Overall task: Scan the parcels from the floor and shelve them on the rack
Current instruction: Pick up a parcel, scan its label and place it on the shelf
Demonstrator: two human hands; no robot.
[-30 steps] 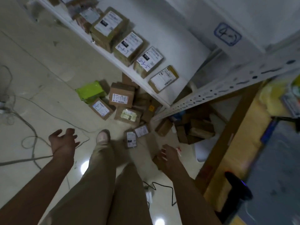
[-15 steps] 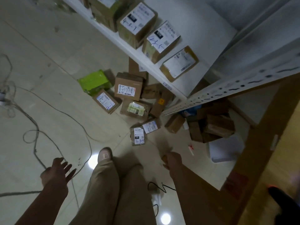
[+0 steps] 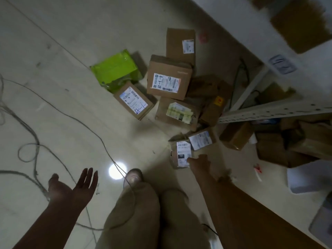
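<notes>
Several cardboard parcels lie on the pale floor in front of the rack [image 3: 269, 112]. Nearest me is a small brown parcel [image 3: 180, 153] with a white label. My right hand [image 3: 200, 163] reaches down and touches its lower right edge; whether the fingers grip it is unclear. Another small labelled parcel [image 3: 201, 140] lies just behind it. Farther off sit a bigger box marked 4-3-28 [image 3: 168, 78], a flat labelled box [image 3: 133, 100] and a green bag [image 3: 116, 70]. My left hand [image 3: 75, 186] hangs open over the floor at lower left, holding nothing.
Grey cables [image 3: 28, 146] loop across the floor at left and run past my shoe [image 3: 133, 177]. Brown boxes [image 3: 287, 142] pile up under the rack's lowest shelf at right. A white sheet [image 3: 305, 178] lies on the floor at right.
The view has dropped closer to the floor. My right hand moved forward from beside my leg to the small parcel. My left hand spread open and shifted right.
</notes>
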